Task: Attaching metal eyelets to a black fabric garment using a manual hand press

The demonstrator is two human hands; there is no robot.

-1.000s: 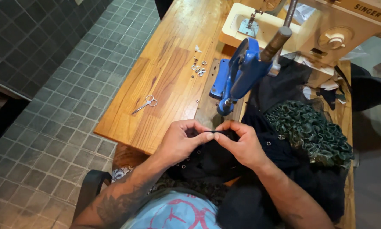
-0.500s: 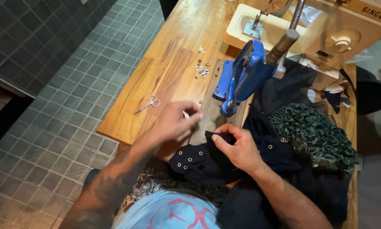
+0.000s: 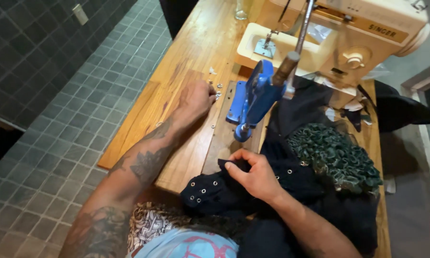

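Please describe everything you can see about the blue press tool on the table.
The blue hand press stands upright on a flat blue base, which rests on a grey board on the wooden table. It looks like painted metal, with a long handle rising from it. Dark fabric lies against its right side. Neither hand touches it.

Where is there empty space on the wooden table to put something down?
Bare wood lies along the table's left edge, from the left hand to the far end. It is crowded on the right: eyelets, blue press, sewing machine, and dark fabric under the right hand.
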